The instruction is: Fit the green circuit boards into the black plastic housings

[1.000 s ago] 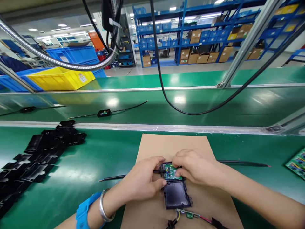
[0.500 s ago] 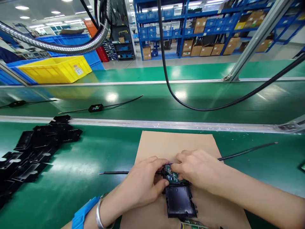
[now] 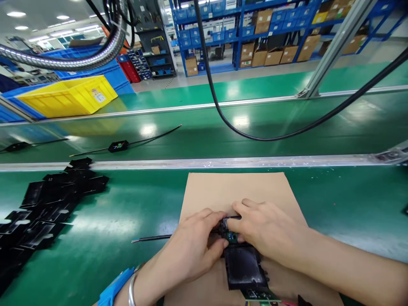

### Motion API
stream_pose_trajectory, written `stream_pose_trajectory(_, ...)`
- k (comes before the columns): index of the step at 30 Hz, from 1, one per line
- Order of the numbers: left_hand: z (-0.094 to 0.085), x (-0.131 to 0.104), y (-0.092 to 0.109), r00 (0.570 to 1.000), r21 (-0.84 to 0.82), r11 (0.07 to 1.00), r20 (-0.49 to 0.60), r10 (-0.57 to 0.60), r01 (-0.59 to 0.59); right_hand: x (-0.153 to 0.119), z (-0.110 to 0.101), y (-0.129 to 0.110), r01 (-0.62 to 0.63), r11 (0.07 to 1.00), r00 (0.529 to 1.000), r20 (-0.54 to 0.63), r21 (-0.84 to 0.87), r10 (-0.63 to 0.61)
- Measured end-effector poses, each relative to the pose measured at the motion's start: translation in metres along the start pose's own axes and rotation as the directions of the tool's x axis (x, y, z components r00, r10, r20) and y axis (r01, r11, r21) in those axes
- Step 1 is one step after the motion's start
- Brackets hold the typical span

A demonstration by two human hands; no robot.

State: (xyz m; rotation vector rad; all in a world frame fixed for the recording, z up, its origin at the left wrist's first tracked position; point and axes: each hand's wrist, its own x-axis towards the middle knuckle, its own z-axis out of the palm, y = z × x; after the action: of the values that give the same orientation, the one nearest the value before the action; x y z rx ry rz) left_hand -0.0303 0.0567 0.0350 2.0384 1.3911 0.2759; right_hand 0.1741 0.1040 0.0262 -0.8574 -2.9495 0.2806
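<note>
On the brown cardboard sheet (image 3: 236, 187) lies an opened black plastic housing (image 3: 245, 265), its lid half folded toward me. A green circuit board (image 3: 232, 236) sits in the far half, partly covered by my fingers. My left hand (image 3: 200, 238) grips the housing's left end between thumb and fingers, where a black cable (image 3: 153, 239) comes out. My right hand (image 3: 264, 223) is bent over the board with its fingertips pressed at the board and the housing's far edge. Another green circuit board (image 3: 261, 294) with wires shows at the bottom, under the lid's near edge.
Black plastic housings (image 3: 47, 208) are piled on the green bench at left. Beyond a metal rail (image 3: 223, 162), cabled units (image 3: 118, 146) lie on a green surface. A yellow bin (image 3: 70, 95) stands back left. A thick black cable (image 3: 270, 139) hangs across the far side.
The view has tilted and shifted slightly. My right fingers have moved a little further over the board, covering more of it. The cable end at right no longer shows. My left grip stays.
</note>
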Motion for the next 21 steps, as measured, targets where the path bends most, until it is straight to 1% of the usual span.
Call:
stream_pose_trajectory(2, -0.004, -0.002, -0.003, 1.0, -0.035, 0.999, -0.001, -0.021, 0.021, 0.0, 0.002, 0.001, 0.008, 1.0, 0.998, -0.055, 0.002, -0.008)
stream_pose_trajectory(4, -0.008, -0.002, -0.006, 0.998, -0.044, 0.998, 0.028, -0.053, 0.055, -0.001, 0.005, 0.004, 0.053, 0.998, 0.994, -0.098, 0.033, -0.05)
stream_pose_trajectory(7, -0.013, 0.001, -0.006, 0.992, 0.011, 0.997, 0.101, -0.08, 0.079, -0.002, 0.008, 0.007, 0.126, 0.986, 0.987, -0.113, 0.11, -0.114)
stream_pose_trajectory(8, -0.013, 0.003, -0.004, 0.992, 0.025, 0.997, 0.104, -0.074, 0.072, -0.002, 0.009, 0.008, 0.139, 0.982, 0.986, -0.113, 0.125, -0.125)
stream_pose_trajectory(10, -0.009, 0.005, -0.001, 0.998, 0.031, 0.999, 0.052, -0.037, 0.036, -0.003, 0.009, 0.009, 0.153, 0.98, 0.984, -0.116, 0.126, -0.138)
stream_pose_trajectory(12, -0.003, 0.005, 0.001, 0.999, 0.047, 0.999, -0.046, 0.015, -0.013, -0.004, 0.009, 0.008, 0.161, 0.982, 0.981, -0.125, 0.095, -0.148)
stream_pose_trajectory(15, 0.01, 0.001, -0.001, 0.982, 0.125, 0.99, -0.169, 0.081, -0.06, -0.008, 0.009, 0.009, 0.169, 0.985, 0.976, -0.141, 0.026, -0.163)
stream_pose_trajectory(18, 0.019, -0.004, -0.004, 0.963, 0.303, 0.948, -0.211, 0.166, -0.097, -0.012, 0.009, 0.01, 0.188, 0.982, 0.973, -0.131, -0.02, -0.189)
stream_pose_trajectory(21, 0.025, -0.006, -0.002, 0.947, 0.52, 0.846, -0.199, 0.253, -0.117, -0.013, 0.007, 0.009, 0.196, 0.979, 0.975, -0.096, -0.059, -0.201)
